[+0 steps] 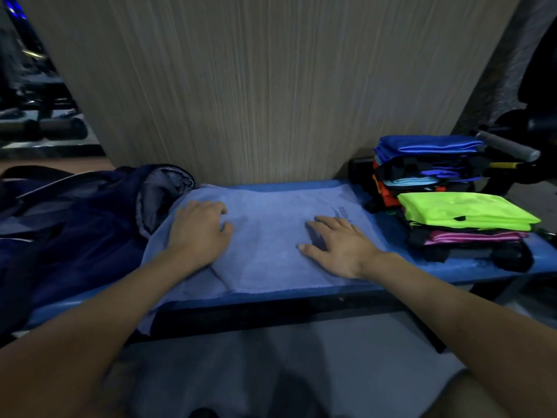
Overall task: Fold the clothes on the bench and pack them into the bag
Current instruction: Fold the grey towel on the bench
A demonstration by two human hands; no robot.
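Towel (271,236) lies flat on the bench (467,268) under both hands, left hand (200,233) and right hand (339,244) spread, pressing down.

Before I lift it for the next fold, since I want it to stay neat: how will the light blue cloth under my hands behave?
The light blue cloth is probably floppy: its near corner droops over the bench edge. It likely sags between two lifting points, and looks light.

Blue bench (301,184), light-blue towel (271,236), navy bag (75,212), perhaps two folded stacks (458,212)
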